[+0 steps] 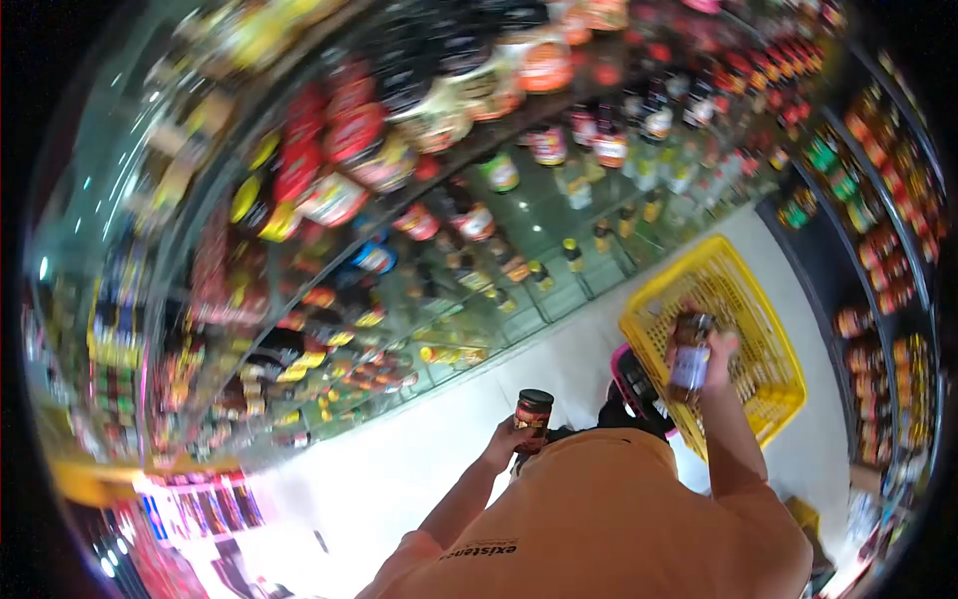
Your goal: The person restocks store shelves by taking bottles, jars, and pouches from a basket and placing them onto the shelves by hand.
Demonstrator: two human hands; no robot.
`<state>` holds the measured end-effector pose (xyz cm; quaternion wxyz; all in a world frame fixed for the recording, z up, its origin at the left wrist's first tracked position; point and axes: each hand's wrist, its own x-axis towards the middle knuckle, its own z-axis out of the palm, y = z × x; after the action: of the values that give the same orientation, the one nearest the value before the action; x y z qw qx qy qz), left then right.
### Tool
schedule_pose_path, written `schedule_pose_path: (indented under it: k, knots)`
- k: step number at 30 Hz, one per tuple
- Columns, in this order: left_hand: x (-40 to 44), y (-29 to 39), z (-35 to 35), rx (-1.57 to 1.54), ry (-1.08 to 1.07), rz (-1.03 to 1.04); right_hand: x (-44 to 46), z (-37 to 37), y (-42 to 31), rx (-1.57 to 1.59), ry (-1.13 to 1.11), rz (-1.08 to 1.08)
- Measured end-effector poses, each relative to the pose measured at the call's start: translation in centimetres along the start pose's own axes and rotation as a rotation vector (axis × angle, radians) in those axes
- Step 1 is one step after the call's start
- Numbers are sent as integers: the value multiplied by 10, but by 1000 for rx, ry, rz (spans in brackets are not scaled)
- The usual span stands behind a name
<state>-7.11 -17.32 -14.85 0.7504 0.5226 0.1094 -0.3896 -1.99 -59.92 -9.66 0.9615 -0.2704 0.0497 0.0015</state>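
Observation:
A dark-lidded jar with a red and dark label (532, 413) is in my left hand (509, 439), held upright close to my body. My right hand (718, 361) grips a brown jar with a pale label (689, 366) over the yellow basket (775, 351). The slotted basket lies below and around that hand. Motion blurs the fingertips of my right hand.
Glass shelves (559, 299) crowded with jars and bottles run along the left and front. A dark shelf unit (818, 250) with more jars stands at the right. Something black with a pink rim (626, 384) is beside the basket on the pale floor (399, 429).

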Motion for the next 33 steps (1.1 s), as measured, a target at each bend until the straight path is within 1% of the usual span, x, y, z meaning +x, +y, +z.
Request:
schedule_pose_path:
  k: [1,3,4,6,7,9,10,11,12,13,15,16,17,19,20,21,23,24,26,28,29,31,33]
  knots:
    - [-15,-1,-5,-28,7,38,-6,17,19,-17,-14,110]
    - [-42,0,-12,-110,21,98,-19,27,61,35,-46,357]
    - [-54,-1,-16,-174,4,117,-26,39,78,1,-66,394]
    - [-76,-2,-27,-205,-17,151,-45,55,108,-28,-70,489]
    - [-85,0,-33,-218,-45,160,-56,69,117,-80,-51,466]
    - [-100,2,-42,-221,-48,221,-74,92,131,-106,14,490]
    - [-105,2,-46,-218,-53,261,-81,85,138,-116,9,491]
    - [-111,2,-52,-225,-57,265,-88,70,144,-139,33,557]
    - [-114,1,-60,-220,-25,255,-95,73,146,-163,58,620]
    - [-115,1,-69,-213,4,244,-105,75,149,-172,60,616]
    - [-115,5,-79,-250,8,286,-127,83,151,-209,128,490]
    - [-115,10,-79,-249,11,330,-136,78,158,-168,267,430]
    - [-116,12,-79,-247,16,367,-150,73,159,-170,278,428]
    - [-111,24,-78,-301,-16,384,-173,72,158,-191,262,275]
    - [-113,35,-70,-306,-46,411,-188,50,159,-159,255,268]
    - [-114,46,-60,-309,-77,440,-203,48,158,-156,263,255]
    - [-112,61,-43,-308,-131,428,-233,49,149,-68,407,194]
    - [-109,67,-32,-315,-169,426,-251,34,145,-29,404,207]
    - [-102,77,-8,-323,-187,407,-276,25,138,-9,436,155]
    - [-102,79,21,-333,-162,387,-308,14,132,-8,479,93]
    - [-99,78,32,-294,-246,414,-322,7,131,0,496,88]
    - [-98,75,62,-255,-241,389,-342,-6,125,10,542,58]
    - [-92,63,88,-241,-285,360,-366,-20,118,55,506,21]
